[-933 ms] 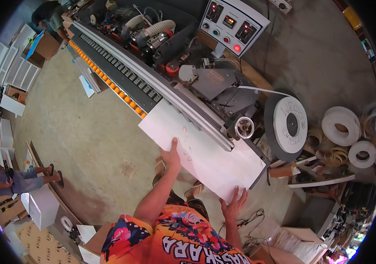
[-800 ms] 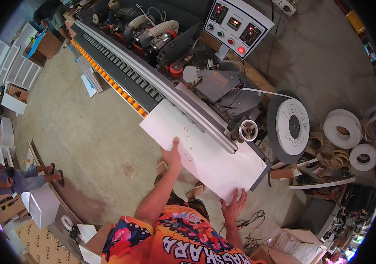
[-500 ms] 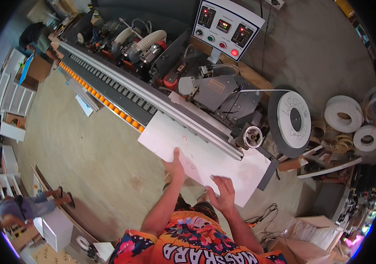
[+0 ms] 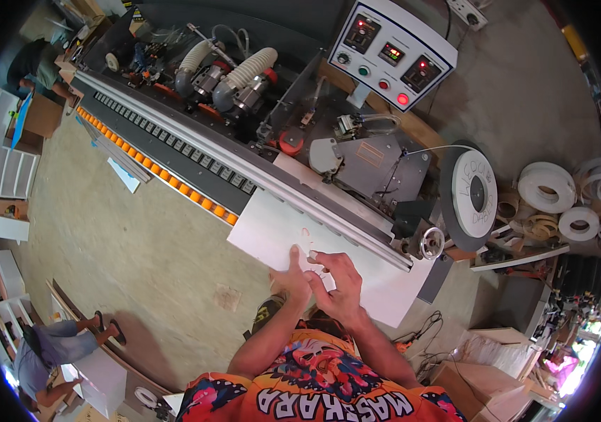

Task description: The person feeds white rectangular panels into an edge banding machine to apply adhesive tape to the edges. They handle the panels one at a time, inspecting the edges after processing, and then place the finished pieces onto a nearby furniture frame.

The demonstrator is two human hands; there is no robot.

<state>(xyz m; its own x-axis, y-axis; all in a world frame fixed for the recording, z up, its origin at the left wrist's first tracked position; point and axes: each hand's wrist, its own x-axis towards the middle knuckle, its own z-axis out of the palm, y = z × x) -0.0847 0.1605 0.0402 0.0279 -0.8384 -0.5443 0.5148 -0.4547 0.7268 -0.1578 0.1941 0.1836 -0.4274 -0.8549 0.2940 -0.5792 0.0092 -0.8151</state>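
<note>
A white board (image 4: 385,288) with faint handwritten marks lies at the infeed of a long edge banding machine (image 4: 357,162), partly under its metal rail (image 4: 329,214). My left hand (image 4: 290,280) holds the board's near edge, thumb on top and fingers hidden beneath. Just right of it, my right hand (image 4: 333,281) rests on the board with bent, separated fingers. Orange rollers (image 4: 181,188) run leftward from the board, and a handwheel (image 4: 431,243) sits at the rail's right end.
A control panel (image 4: 392,60) stands behind the machine, with a banding reel (image 4: 469,179) at right and spare rolls (image 4: 547,186) beyond. One person (image 4: 54,352) is at lower left, another (image 4: 40,67) bends at upper left. Wooden boxes (image 4: 483,380) and cables lie lower right.
My right hand has moved left from the board's right end to beside my left hand. The camera's view has shifted, so the machine appears lower right. The lower-left person's arm now reaches down.
</note>
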